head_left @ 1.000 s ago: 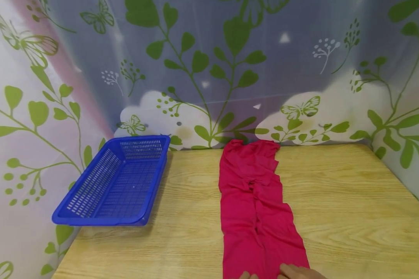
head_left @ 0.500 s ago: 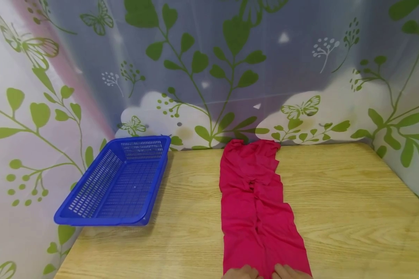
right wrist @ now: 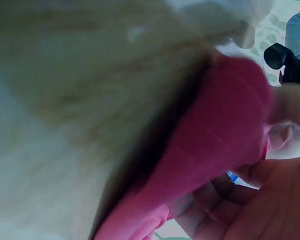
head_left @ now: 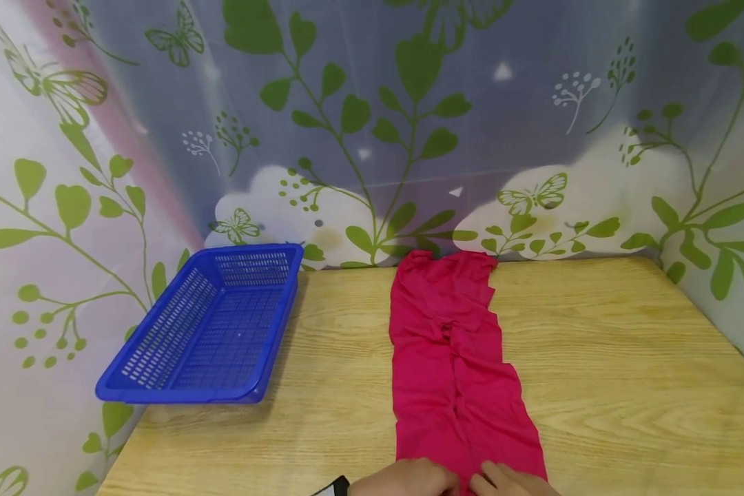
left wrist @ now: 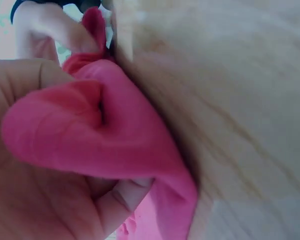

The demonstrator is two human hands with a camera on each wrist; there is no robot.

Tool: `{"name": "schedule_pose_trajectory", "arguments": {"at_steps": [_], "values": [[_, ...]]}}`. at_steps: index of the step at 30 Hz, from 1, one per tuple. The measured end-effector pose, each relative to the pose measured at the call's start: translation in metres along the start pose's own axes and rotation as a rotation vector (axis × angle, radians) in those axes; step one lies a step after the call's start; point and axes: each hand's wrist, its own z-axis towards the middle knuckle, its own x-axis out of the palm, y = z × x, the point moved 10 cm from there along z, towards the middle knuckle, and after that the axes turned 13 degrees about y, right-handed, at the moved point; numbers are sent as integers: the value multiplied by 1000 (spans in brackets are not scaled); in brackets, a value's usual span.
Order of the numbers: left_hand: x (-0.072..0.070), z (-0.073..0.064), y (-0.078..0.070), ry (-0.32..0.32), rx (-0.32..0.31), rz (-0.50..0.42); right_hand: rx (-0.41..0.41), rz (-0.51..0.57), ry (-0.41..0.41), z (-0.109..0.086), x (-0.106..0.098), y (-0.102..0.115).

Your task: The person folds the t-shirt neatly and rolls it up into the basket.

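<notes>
Deep pink trousers (head_left: pixel 434 386) lie lengthwise on the wooden table, the bunched top by the back edge and two legs running toward me. At the near end of the legs, my left hand (head_left: pixel 409 477) and right hand (head_left: pixel 511 480) are side by side. In the left wrist view, the left hand (left wrist: pixel 35 205) holds a rolled-over fold of the pink cloth (left wrist: pixel 125 135), its fingers curled beneath. The right hand (right wrist: pixel 275 200) grips another fold of the trousers (right wrist: pixel 210 140), thumb on one side and fingers underneath. The head view cuts off the lowest part of both hands.
A blue plastic basket (head_left: pixel 257 372) with slotted walls stands at the table's left side. Bare wood of the table (head_left: pixel 626 386) shows to the right of the trousers. A leaf-patterned curtain (head_left: pixel 514 110) hangs behind and at both sides.
Both hands have come further into view, moving forward along the trouser legs. The right hand has also shifted left, closer to the left hand. The upper part of the trousers and the basket stay put.
</notes>
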Motion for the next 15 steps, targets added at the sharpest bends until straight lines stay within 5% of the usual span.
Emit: {"name": "schedule_pose_trajectory", "arguments": {"at_steps": [5, 9, 12, 15], "values": [[-7, -4, 4, 15, 36, -105, 9, 48, 71, 9, 1, -2], [-15, -8, 8, -27, 25, -97, -6, 215, 179, 20, 2, -10], [-30, -17, 2, -199, 13, 61, -10, 467, 264, 26, 5, -19], [-48, -34, -21, -479, 38, 395, 14, 727, 295, 29, 5, -30]]}}
